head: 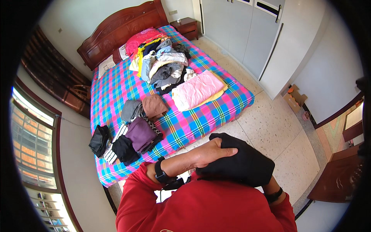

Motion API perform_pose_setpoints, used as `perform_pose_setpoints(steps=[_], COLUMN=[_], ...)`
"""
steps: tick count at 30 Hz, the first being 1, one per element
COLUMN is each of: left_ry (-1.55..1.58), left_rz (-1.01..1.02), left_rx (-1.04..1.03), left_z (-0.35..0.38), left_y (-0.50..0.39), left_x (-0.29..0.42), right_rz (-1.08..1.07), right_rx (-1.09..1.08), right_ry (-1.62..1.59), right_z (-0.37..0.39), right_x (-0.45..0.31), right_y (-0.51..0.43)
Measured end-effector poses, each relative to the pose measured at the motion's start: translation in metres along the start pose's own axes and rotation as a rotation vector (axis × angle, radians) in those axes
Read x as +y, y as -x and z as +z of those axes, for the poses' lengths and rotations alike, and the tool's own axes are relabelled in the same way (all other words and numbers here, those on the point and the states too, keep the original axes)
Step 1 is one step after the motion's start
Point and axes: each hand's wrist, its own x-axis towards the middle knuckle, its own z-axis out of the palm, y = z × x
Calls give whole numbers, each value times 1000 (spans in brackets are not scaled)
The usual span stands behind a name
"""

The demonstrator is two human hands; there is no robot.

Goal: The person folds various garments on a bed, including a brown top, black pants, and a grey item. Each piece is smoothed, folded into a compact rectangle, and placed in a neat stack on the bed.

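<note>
A folded black garment (243, 162) is held up in front of my red top. My left hand (213, 152) grips its left part, with the thumb lying across the upper face. My right hand is hidden behind the cloth; just its wrist with a black band shows below the garment's right end. Beyond, on the bed's near corner, lie a folded purple garment (140, 133), a black folded bundle (125, 149), a striped white piece (113, 155) and another black bundle (99, 141). Behind these sit a grey folded garment (132, 110) and a brown one (155, 106).
A plaid sheet (208, 116) covers the bed. Folded pink bedding (200, 90) lies near its edge, beside a loose heap of clothes (165, 66). A grey wardrobe (232, 32) borders the tiled floor. An open cardboard box (295, 98) stands by the wall, and a window (34, 142) is at left.
</note>
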Motion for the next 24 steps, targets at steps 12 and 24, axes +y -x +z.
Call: perform_pose_setpoints(steps=[12, 24], left_ry=[-804, 266], left_rz=[638, 141], left_rx=[491, 365], left_z=[-23, -85], left_y=[-51, -82], left_x=[7, -112], right_rz=[357, 204], right_rx=[68, 453], right_ry=[-411, -698], right_z=[11, -64], right_x=[2, -1], right_y=[-49, -120])
